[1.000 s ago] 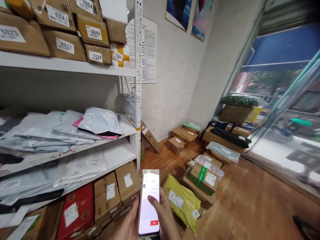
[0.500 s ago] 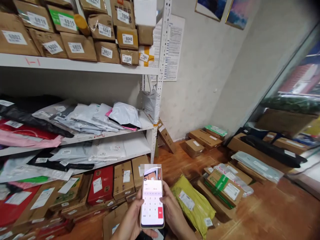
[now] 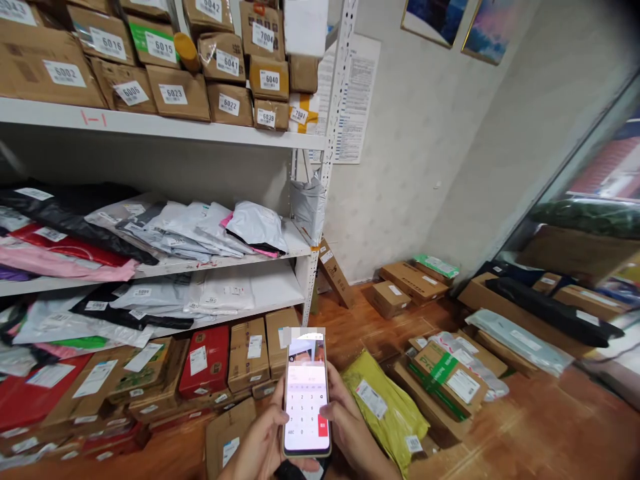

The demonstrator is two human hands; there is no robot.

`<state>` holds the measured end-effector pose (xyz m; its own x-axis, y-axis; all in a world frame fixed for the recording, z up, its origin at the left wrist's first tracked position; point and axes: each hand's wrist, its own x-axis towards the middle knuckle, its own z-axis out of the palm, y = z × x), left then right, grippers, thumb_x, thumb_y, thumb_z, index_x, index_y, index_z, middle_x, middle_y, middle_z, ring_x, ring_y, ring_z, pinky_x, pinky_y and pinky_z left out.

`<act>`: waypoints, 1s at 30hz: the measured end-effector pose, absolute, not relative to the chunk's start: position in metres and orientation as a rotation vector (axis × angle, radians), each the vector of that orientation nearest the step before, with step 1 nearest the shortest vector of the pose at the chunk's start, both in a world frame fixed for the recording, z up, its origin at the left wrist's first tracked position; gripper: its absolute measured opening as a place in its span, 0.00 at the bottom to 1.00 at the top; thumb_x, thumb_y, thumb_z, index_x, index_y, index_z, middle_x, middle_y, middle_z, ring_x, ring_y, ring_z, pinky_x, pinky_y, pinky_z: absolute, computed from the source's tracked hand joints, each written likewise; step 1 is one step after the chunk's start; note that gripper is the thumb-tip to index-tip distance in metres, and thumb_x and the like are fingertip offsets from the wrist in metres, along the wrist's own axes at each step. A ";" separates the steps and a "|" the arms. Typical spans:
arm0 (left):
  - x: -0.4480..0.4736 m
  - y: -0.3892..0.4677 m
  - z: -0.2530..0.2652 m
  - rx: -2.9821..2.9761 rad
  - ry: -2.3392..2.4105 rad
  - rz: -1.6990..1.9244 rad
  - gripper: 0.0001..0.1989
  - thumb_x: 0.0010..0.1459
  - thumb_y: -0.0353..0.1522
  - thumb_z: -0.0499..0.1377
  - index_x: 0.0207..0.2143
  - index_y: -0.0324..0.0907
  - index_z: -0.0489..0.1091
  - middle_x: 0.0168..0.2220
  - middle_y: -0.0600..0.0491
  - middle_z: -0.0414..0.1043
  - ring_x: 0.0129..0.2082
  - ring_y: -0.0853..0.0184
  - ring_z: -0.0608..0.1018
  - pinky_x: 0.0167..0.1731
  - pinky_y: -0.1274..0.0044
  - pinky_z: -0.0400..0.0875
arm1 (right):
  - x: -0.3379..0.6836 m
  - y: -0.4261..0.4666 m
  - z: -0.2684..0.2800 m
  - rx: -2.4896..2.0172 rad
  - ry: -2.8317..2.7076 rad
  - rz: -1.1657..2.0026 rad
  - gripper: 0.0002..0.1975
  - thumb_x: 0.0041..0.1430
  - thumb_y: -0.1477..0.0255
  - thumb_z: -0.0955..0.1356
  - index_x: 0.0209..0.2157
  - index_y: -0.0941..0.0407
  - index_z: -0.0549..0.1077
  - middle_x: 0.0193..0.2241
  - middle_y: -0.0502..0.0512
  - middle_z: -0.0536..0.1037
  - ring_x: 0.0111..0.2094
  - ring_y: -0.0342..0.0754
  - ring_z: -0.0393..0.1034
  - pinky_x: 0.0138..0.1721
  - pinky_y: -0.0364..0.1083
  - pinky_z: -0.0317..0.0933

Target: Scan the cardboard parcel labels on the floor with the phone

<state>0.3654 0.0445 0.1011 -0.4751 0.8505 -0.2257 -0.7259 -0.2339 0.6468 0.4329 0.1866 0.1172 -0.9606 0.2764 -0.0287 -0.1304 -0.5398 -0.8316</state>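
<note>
The phone [image 3: 307, 397] sits upright between both hands at the bottom middle of the view, screen toward the camera and lit with a number pad and a red key at its lower right. Its long axis runs away from the person, top edge pointing toward the shelves. The left hand [image 3: 260, 443] wraps the phone's left edge, fingers curled closed around it from below. The right hand [image 3: 350, 433] cradles the right edge, also closed on the case, thumb lying over the lower right of the screen beside the red key (so the right thumb is the one nearer the keys).

Just beyond the right hand, a yellow parcel bag [image 3: 387, 413] lies on the wooden floor [image 3: 525, 433], long side slanting down to the right. Further right a cardboard box with green tape [image 3: 447, 377] rests atop other boxes. To the left, the white shelf unit [image 3: 320, 200] carries numbered brown boxes [image 3: 230, 73] on its top board, soft mailing bags [image 3: 200, 230] on the middle boards, and a red box [image 3: 207, 360] among brown ones along the bottom row, near the phone's top left corner.
</note>
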 end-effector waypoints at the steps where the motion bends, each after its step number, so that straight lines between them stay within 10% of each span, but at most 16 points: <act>1: 0.368 0.042 0.102 0.229 0.857 1.870 0.40 0.52 0.32 0.54 0.64 0.57 0.38 0.54 0.50 0.67 0.44 0.57 0.75 0.30 0.71 0.75 | 0.435 0.186 0.115 -0.255 -1.363 2.555 0.31 0.42 0.77 0.66 0.51 0.51 0.65 0.43 0.50 0.78 0.42 0.52 0.70 0.40 0.47 0.61; 6: 0.393 0.031 0.104 0.219 0.814 1.838 0.46 0.47 0.28 0.52 0.64 0.54 0.31 0.52 0.50 0.68 0.45 0.59 0.74 0.36 0.70 0.74 | 0.457 0.176 0.102 -0.349 -1.445 2.443 0.25 0.51 0.64 0.70 0.51 0.50 0.64 0.48 0.53 0.77 0.46 0.54 0.70 0.45 0.51 0.61; 15: 0.466 -0.013 0.089 0.218 0.857 1.821 0.52 0.38 0.25 0.54 0.64 0.57 0.33 0.51 0.50 0.69 0.42 0.56 0.76 0.34 0.68 0.75 | 0.532 0.136 0.092 -0.050 -1.598 2.521 0.36 0.43 0.73 0.73 0.54 0.50 0.58 0.43 0.52 0.77 0.40 0.52 0.71 0.39 0.48 0.63; 25: 0.523 -0.048 0.084 0.138 0.812 1.905 0.53 0.41 0.31 0.55 0.63 0.55 0.24 0.57 0.47 0.64 0.51 0.50 0.71 0.42 0.57 0.71 | 0.574 0.102 0.081 -0.360 -1.386 2.668 0.24 0.49 0.67 0.71 0.49 0.49 0.66 0.46 0.50 0.78 0.44 0.51 0.70 0.43 0.48 0.61; 30: 0.549 -0.040 0.038 -0.028 0.688 1.923 0.46 0.42 0.30 0.54 0.64 0.55 0.39 0.53 0.50 0.69 0.47 0.53 0.74 0.42 0.62 0.71 | 0.596 0.117 0.035 -0.404 -1.424 2.768 0.34 0.42 0.69 0.76 0.52 0.49 0.63 0.43 0.52 0.79 0.39 0.50 0.73 0.37 0.47 0.62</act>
